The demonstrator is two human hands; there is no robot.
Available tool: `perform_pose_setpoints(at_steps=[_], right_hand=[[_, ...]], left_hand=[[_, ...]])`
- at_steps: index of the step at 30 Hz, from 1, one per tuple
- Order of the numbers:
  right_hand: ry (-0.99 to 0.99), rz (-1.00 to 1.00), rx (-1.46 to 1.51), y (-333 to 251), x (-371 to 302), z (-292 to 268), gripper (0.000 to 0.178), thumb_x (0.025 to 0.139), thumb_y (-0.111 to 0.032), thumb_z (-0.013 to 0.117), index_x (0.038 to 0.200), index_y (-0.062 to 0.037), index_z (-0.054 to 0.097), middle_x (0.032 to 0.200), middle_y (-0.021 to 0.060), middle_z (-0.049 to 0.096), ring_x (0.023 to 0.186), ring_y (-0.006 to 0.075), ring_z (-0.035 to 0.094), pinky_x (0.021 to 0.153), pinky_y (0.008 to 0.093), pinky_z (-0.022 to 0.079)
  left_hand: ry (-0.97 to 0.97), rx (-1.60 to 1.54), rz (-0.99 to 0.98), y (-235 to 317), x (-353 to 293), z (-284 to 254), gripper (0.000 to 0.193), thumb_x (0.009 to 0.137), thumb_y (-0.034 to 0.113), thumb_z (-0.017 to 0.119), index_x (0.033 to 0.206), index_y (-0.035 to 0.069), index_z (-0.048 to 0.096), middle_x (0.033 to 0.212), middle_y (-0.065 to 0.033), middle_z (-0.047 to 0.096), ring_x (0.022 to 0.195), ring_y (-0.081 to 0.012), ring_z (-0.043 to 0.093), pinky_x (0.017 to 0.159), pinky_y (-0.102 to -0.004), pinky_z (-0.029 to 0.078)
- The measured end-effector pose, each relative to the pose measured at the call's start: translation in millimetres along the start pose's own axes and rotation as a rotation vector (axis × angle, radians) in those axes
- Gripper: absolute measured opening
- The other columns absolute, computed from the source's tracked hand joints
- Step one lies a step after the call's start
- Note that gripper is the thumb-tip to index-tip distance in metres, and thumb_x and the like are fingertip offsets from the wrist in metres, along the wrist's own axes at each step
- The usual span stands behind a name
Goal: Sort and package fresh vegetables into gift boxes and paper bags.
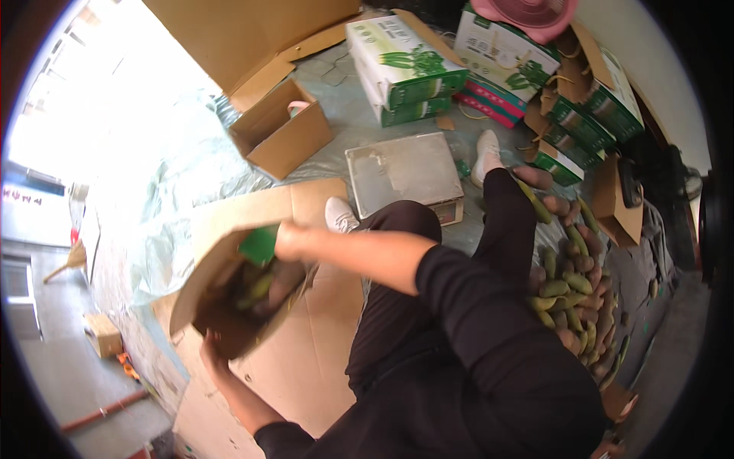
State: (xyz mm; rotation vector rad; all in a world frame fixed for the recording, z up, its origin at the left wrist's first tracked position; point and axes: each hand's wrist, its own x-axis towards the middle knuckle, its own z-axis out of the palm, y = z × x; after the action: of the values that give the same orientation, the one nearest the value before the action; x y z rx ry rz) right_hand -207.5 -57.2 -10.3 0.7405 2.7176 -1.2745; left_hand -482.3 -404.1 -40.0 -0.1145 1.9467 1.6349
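Note:
A brown cardboard box (206,294) is tilted in front of me, its opening turned partly toward me. Inside lie several long green and reddish-brown vegetables (260,291), blurred and half in shadow. My left hand (217,353) grips the lower edge of the box, thumb over the rim. At the upper edge, my right hand (289,242) is closed beside a bright green piece (258,245), which looks like part of a flap; its fingers are mostly hidden. Under the box is a flattened cardboard sheet (313,321).
Ahead stands a grey scale (405,172) with a flat metal top. An opened brown carton (287,141) is beyond the box. White-and-green cartons (405,65) are stacked at the back, near a pink basket (531,11). Heaped at my right are green and brown vegetables (573,287).

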Motion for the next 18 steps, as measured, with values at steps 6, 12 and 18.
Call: perform_pose_setpoints(at_steps=[6,12,18], right_hand=[[-0.167,-0.167,0.355,-8.2,15.2,188.7,0.026,0.081,-0.018,0.060,0.105,-0.0117,0.065,0.104,0.0103,0.065,0.093,0.0241,0.062,0.079,0.0355,0.049],[-0.599,-0.300,-0.304,16.3,-5.4,211.0,0.018,0.071,-0.011,0.061,0.087,-0.0070,0.069,0.095,0.0162,0.067,0.087,0.0302,0.064,0.075,0.0407,0.050],[-0.059,-0.061,0.293,29.7,-31.1,100.0,0.033,0.071,-0.004,0.053,0.102,0.0005,0.065,0.093,0.0190,0.066,0.086,0.0311,0.064,0.075,0.0379,0.050]], left_hand=[[0.229,0.297,-0.092,-37.4,-43.1,-93.4,0.030,0.093,0.030,0.055,0.075,0.006,0.055,0.066,-0.0016,0.047,0.062,-0.0153,0.042,0.057,-0.0322,0.036],[0.366,0.577,-0.244,-120.1,-81.2,-121.8,0.024,0.093,0.022,0.051,0.086,0.000,0.058,0.075,-0.0062,0.053,0.068,-0.0185,0.049,0.067,-0.0327,0.046],[0.493,0.623,0.147,-43.2,-1.1,-83.6,0.019,0.090,0.016,0.055,0.087,-0.002,0.060,0.077,-0.0103,0.056,0.071,-0.0211,0.053,0.068,-0.0338,0.048]])
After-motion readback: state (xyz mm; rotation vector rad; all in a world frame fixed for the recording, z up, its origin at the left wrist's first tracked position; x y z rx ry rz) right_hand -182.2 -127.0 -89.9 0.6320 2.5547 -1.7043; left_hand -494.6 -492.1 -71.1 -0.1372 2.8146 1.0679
